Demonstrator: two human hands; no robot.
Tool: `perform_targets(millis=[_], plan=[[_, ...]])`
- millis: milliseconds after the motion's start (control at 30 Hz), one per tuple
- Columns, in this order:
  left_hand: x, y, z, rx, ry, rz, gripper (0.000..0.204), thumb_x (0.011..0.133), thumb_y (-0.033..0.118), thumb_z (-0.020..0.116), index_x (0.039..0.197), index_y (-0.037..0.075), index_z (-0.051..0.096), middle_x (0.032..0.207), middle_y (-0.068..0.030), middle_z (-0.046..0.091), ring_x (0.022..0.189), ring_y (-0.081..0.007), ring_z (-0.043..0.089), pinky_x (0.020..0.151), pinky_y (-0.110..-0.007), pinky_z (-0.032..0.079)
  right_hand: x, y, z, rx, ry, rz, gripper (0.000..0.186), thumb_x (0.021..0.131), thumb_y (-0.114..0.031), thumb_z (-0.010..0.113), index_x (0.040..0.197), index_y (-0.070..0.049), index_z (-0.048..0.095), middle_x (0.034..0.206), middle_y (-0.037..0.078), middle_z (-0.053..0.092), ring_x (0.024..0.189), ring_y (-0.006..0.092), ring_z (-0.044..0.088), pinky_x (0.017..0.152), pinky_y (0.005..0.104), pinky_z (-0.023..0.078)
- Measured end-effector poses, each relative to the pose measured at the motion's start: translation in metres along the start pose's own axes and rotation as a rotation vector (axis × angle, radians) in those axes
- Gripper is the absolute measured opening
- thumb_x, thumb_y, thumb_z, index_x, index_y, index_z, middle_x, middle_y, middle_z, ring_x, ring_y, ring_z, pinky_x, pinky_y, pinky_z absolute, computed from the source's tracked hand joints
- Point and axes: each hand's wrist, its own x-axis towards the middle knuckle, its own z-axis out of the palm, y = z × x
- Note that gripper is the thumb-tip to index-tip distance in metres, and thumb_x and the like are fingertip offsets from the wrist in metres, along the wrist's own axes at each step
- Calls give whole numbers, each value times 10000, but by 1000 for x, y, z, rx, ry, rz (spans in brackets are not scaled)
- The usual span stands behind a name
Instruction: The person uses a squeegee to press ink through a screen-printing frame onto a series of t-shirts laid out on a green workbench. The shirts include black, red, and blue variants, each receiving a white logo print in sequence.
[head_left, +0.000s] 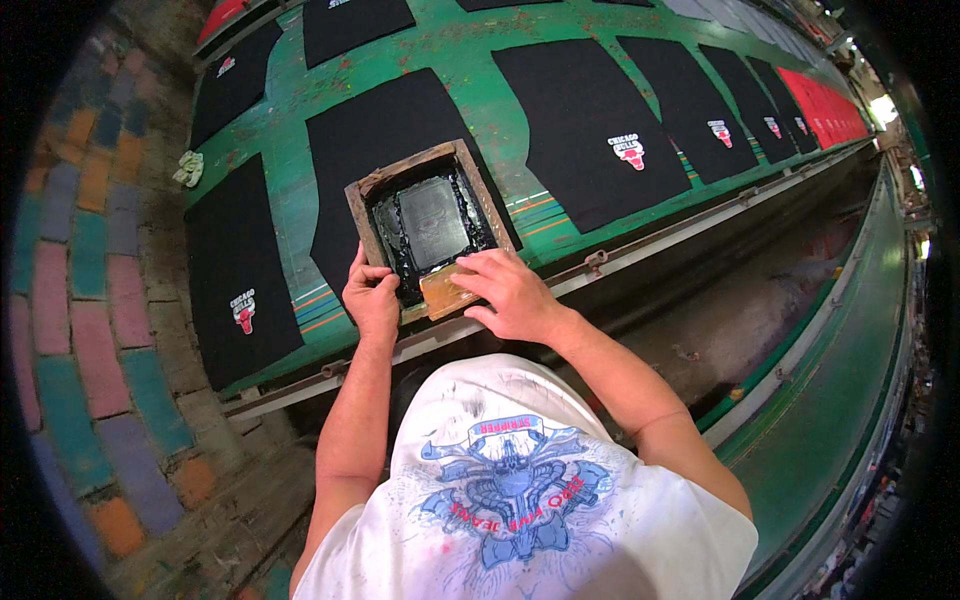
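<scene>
A small wooden screen-printing frame [483, 190] lies on a black fabric piece [365, 125] near the table's front edge. Dark ink lines the inside of the frame around a grey mesh window [428, 215]. My left hand [372, 300] is closed on the frame's near left corner, fingers curled and thumb pressed in. With my right hand [512, 293] I grip a flat, tan squeegee [449, 291] from its right side. The squeegee rests at the near end of the frame, its lower edge by the ink. The fabric directly beneath the frame is hidden.
More black fabric pieces with a red and white print [628, 152] lie along the green table [290, 215], red pieces [822, 110] farther right. A metal rail [690, 230] edges the table. A crumpled pale bundle [188, 169] sits at its left edge. Colored bricks [95, 340] pave the floor.
</scene>
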Motion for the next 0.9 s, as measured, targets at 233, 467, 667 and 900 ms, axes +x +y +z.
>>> perform_targets(millis=[233, 467, 667, 900], plan=[[7, -16, 2, 59, -1, 122, 129, 772, -92, 753, 790, 32, 722, 1650, -272, 600, 1376, -276, 684, 1052, -345, 530, 34, 4, 8, -87, -16, -109, 413, 821, 59, 745, 1221, -27, 796, 1159, 108, 793, 1107, 327, 712, 980, 441, 588], [9, -33, 4, 208, 101, 260, 139, 730, -37, 793, 789, 87, 765, 1573, -273, 661, 1439, -363, 649, 1223, -426, 465, 81, 35, -11, 2, -351, -48, 351, 905, 61, 708, 1227, -48, 796, 1124, 162, 789, 1105, 386, 727, 993, 474, 593], [3, -21, 4, 207, 63, 171, 120, 736, -27, 782, 788, 72, 739, 1624, -261, 626, 1466, -356, 617, 1244, -455, 424, 130, 68, 0, -28, -177, -92, 385, 911, 78, 638, 1248, -41, 782, 1137, 181, 774, 1099, 418, 710, 982, 490, 585], [0, -14, 2, 126, 54, 95, 150, 730, -80, 782, 775, 48, 720, 1629, -266, 621, 1473, -311, 624, 1210, -415, 460, 82, 60, 4, -115, -146, -326, 437, 815, 40, 677, 1226, -59, 789, 1131, 140, 786, 1047, 346, 722, 926, 472, 568]])
